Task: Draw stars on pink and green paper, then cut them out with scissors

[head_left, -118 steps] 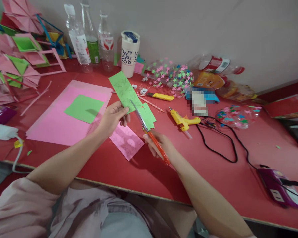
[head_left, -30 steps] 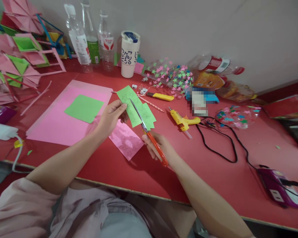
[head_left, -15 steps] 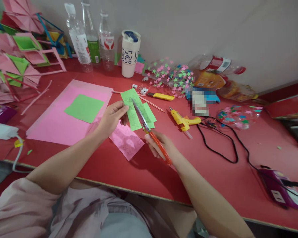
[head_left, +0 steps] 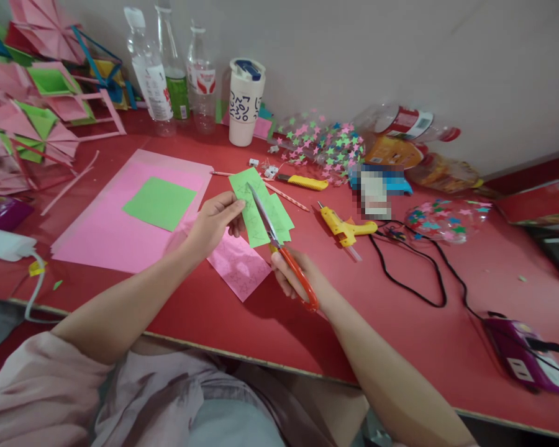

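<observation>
My left hand pinches the left edge of a green paper strip with stars drawn on it. In my right hand is a pair of scissors with red handles. Their blades lie over the strip, pointing up and left; I cannot tell whether they cut into it. Another green paper piece with a stepped edge lies just beyond the blades. Below, a pink paper strip with drawn stars rests on the red table.
Pink sheets bearing a green square lie left. A yellow utility knife, a glue gun and a black cord are right. Bottles, a tumbler and star-filled containers stand or lie behind.
The green strip in my left hand has come down and turned steeper since the earliest frame. My left hand has shifted slightly right. The scissors stay in my right hand at nearly the same place.
</observation>
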A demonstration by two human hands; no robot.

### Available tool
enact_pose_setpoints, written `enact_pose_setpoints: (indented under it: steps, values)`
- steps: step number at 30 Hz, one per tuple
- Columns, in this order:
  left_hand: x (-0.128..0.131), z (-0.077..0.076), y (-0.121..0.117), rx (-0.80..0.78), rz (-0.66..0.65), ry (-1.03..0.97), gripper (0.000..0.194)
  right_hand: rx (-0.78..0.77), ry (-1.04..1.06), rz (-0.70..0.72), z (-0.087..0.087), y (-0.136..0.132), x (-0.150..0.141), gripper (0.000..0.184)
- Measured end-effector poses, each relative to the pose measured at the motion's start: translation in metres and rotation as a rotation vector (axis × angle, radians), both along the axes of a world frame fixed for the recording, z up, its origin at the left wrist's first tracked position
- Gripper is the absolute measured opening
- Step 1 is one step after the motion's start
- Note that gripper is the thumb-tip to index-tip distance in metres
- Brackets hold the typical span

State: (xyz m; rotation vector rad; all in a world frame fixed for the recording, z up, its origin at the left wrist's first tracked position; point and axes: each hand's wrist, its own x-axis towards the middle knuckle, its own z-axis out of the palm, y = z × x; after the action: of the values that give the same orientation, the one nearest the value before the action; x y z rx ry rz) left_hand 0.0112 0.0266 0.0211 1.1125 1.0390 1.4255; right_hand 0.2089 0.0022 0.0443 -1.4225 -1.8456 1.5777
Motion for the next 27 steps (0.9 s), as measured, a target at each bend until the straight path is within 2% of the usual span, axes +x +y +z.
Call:
enact_pose_setpoints:
  steps: [8, 15, 27]
  values:
    - [0.002, -0.0009, -0.001, 0.005, -0.04, -0.027, 0.027, -0.012, 0.024, 0.045, -0.0057, 0.005, 0.0046, 0.048]
    - [0.0009, 0.0028, -0.0006, -0.021, -0.042, -0.011, 0.028, -0.043, 0.037, -0.007, -0.0023, 0.0045, 0.0034, 0.046]
    - [0.0051, 0.0003, -0.0008, -0.026, -0.05, -0.063, 0.028, -0.027, 0.039, -0.012, -0.0083, 0.001, 0.0006, 0.048]
